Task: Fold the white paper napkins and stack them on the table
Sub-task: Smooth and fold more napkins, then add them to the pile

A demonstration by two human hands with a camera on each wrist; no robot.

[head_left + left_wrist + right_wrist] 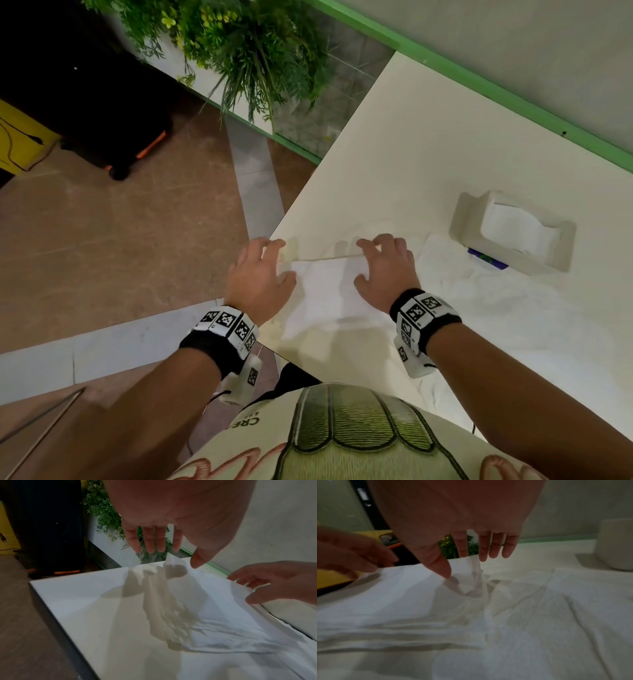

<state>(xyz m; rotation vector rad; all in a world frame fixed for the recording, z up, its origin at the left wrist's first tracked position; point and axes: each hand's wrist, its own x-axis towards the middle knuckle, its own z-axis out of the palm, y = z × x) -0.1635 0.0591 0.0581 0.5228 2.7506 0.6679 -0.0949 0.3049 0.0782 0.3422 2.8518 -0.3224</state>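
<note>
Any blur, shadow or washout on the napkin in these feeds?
Head view: bright, the white napkin nearly blends into the table. Left wrist view: dim, the left hand casts a shadow across the napkin. Right wrist view: dim and soft, the right hand fills the top.

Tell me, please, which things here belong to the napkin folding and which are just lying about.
Part of the job:
- napkin, its far corners held by the left hand and right hand
- spread napkins
- napkin holder
- table

Just lying about:
- plant
- black case
- yellow object
</note>
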